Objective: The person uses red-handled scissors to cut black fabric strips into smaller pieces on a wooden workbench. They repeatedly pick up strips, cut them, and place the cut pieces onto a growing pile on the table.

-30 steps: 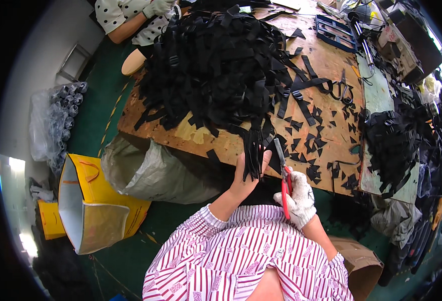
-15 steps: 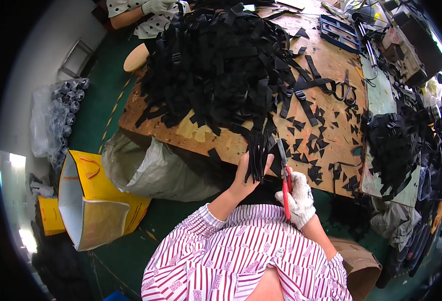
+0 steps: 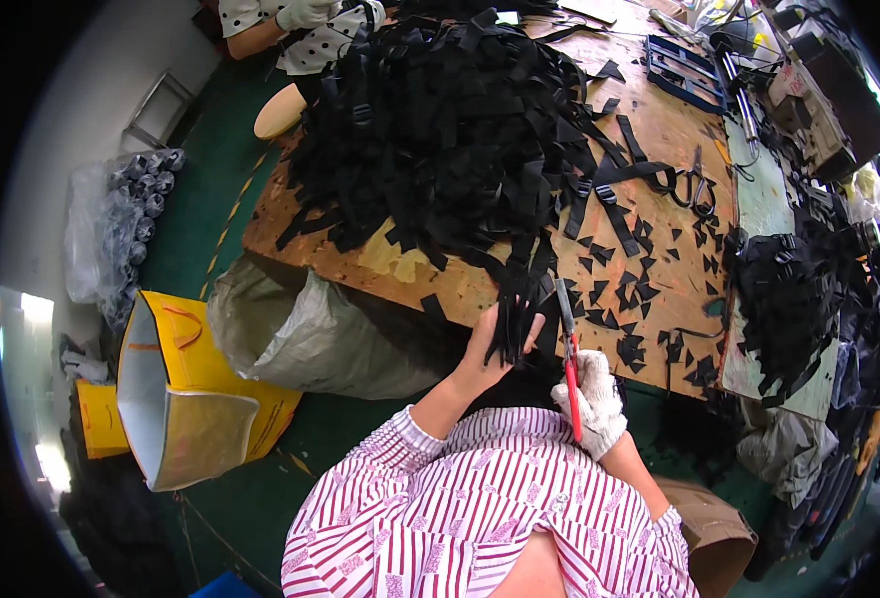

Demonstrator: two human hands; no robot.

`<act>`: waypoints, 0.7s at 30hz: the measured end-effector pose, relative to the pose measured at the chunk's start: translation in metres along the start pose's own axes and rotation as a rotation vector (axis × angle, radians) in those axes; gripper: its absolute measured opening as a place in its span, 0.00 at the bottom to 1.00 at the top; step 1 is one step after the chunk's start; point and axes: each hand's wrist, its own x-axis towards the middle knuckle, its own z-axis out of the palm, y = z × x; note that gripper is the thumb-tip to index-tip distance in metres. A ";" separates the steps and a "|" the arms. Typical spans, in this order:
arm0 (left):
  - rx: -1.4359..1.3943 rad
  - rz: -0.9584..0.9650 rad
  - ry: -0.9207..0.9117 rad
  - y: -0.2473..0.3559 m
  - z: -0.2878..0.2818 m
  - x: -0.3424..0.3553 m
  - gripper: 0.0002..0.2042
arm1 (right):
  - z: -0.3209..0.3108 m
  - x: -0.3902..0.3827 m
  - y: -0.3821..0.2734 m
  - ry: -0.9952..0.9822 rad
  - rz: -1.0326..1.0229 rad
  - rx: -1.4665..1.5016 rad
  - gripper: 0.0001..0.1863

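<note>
My bare left hand [image 3: 483, 351] grips a bundle of black webbing straps [image 3: 509, 329] at the table's front edge; their upper part runs toward the large pile of black straps [image 3: 430, 140]. My right hand [image 3: 596, 404], in a white knitted glove, is closed around a red-handled cutting tool [image 3: 571, 384]. Its grey metal end points up and away, just right of the bundle and apart from it. Whether the tool's jaws are parted is too small to tell. Small black webbing offcuts [image 3: 629, 294] are strewn over the wooden table [image 3: 679, 130] to the right.
Black-handled scissors [image 3: 694, 189] and a blue tray [image 3: 684, 72] lie farther back on the right. A grey sack [image 3: 360, 349] and a yellow bag [image 3: 230, 374] stand left, below the table edge. Another person's gloved hand [image 3: 307, 13] shows at the far left.
The view has shifted slightly. The loose strap ends in my left hand hang a little differently, and the red-handled tool has turned slightly. Both hands keep their grip.
</note>
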 end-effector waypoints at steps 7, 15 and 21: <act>-0.167 -0.175 0.064 -0.007 -0.004 -0.015 0.14 | -0.005 0.010 -0.011 0.170 0.229 0.374 0.15; -0.567 -0.017 -0.277 0.004 -0.045 0.001 0.25 | -0.007 0.012 -0.019 0.238 0.267 0.410 0.14; -0.178 0.176 0.076 0.061 -0.083 0.016 0.12 | -0.010 0.016 -0.017 0.250 0.317 0.440 0.06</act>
